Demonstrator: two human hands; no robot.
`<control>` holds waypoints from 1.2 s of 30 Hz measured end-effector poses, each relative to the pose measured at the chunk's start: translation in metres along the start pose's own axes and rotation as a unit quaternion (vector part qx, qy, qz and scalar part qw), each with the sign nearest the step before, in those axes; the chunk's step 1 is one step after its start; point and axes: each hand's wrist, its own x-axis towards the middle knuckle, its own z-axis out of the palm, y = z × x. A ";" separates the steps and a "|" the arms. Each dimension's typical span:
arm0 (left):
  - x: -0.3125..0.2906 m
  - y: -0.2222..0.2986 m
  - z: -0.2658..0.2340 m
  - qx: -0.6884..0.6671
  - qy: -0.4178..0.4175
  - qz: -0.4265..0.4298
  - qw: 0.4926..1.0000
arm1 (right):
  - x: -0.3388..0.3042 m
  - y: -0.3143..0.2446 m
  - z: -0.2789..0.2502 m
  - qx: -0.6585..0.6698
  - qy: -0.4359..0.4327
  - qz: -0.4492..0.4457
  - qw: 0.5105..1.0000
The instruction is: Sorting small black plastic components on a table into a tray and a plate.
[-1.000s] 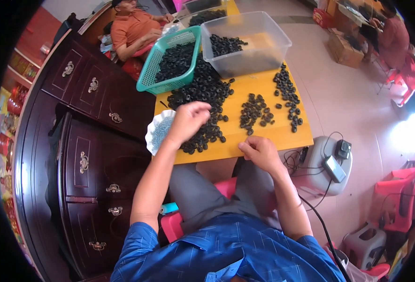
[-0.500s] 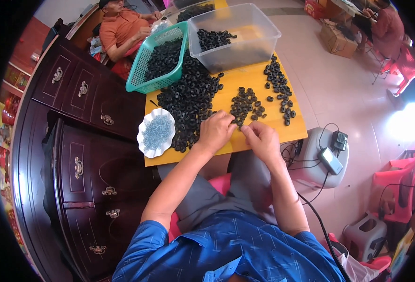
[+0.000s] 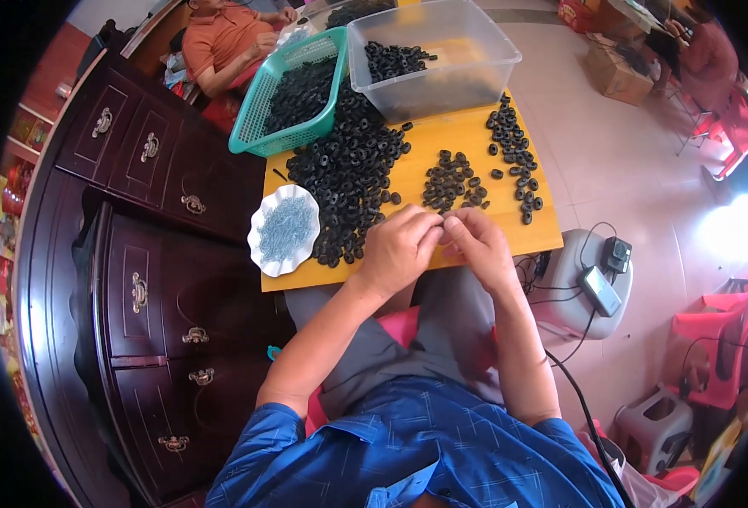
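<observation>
The left hand, at the centre of the frame, has its fingers bent and their tips against those of the right hand, just right of centre. Whether either one is closed on a piece I cannot tell; the meeting fingertips hide it. The large pile of black pieces lies up and left of the left hand, which is the nearer one to it. The small cluster of black pieces lies straight above the joined fingertips, just beside them, its long axis running roughly up the frame; the right hand seems slightly nearer. The pieces are short and ring-like, pointing every way.

As for the surface, a white wavy-rimmed dish of pale blue bits sits at the left edge of the yellow counter, below the green basket. A clear bin stands at upper centre, and a loose column of black pieces at right.

Around it, a dark cabinet fills the left, a grey stool the right.
</observation>
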 end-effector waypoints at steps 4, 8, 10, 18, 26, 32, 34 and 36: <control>0.002 0.008 -0.006 0.011 -0.020 0.041 0.999 | 0.001 0.001 -0.008 0.069 -0.052 0.048 0.995; 0.017 0.032 -0.020 0.012 -0.008 0.060 0.998 | 0.002 0.002 -0.009 0.108 -0.047 0.019 0.993; 0.026 0.055 -0.033 -0.032 -0.006 0.090 0.995 | 0.004 0.006 -0.009 0.151 -0.013 -0.007 0.988; 0.040 0.164 -0.102 -0.385 -0.188 0.307 0.850 | -0.002 -0.010 -0.014 0.179 0.012 0.032 0.983; 0.045 0.192 -0.101 -0.494 -0.048 0.246 0.833 | -0.001 -0.012 -0.016 0.243 -0.003 0.039 0.969; 0.046 0.144 -0.110 -0.432 -0.155 0.205 0.864 | 0.003 -0.008 -0.010 0.282 -0.018 0.038 0.959; 0.066 0.128 -0.101 -0.006 0.008 0.109 0.994 | 0.005 -0.006 -0.013 0.310 0.002 0.028 0.950; 0.096 0.055 -0.055 -0.064 -0.005 0.072 0.995 | 0.000 -0.009 -0.023 0.313 0.034 0.027 0.949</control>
